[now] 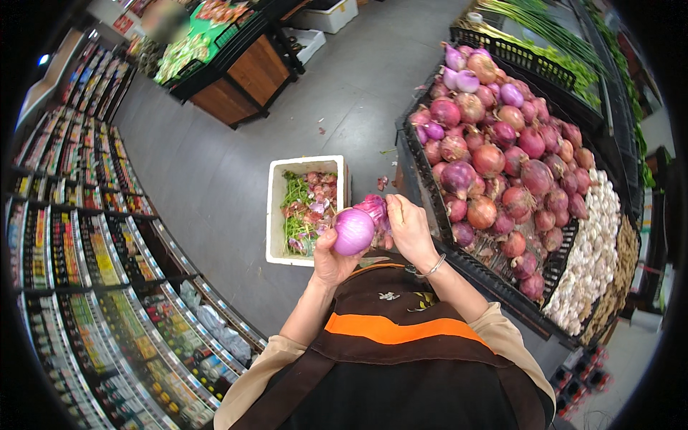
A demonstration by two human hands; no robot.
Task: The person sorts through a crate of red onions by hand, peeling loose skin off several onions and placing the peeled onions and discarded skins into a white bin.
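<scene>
A smooth purple onion (pixel 354 231) rests in my left hand (pixel 331 258), the thumb on its near side. My right hand (pixel 409 228) pinches crumpled dark-pink onion skin (pixel 374 207) at the onion's upper right; the skin seems to touch the onion still. Below and beyond my hands, a white foam box (pixel 276 215) stands on the floor, with green leafy stems (pixel 294 200) and loose onion skins in it. To the right, a large heap of red onions (pixel 502 129) fills a black display bin.
White garlic bulbs (pixel 586 258) and ginger-like roots (pixel 618 279) lie right of the onions. Green onions (pixel 543 27) fill a crate at the upper right. Stocked shelves (pixel 102 247) curve along the left. A wooden produce stand (pixel 244 80) is at the top. Skin scraps (pixel 382 183) lie on the floor.
</scene>
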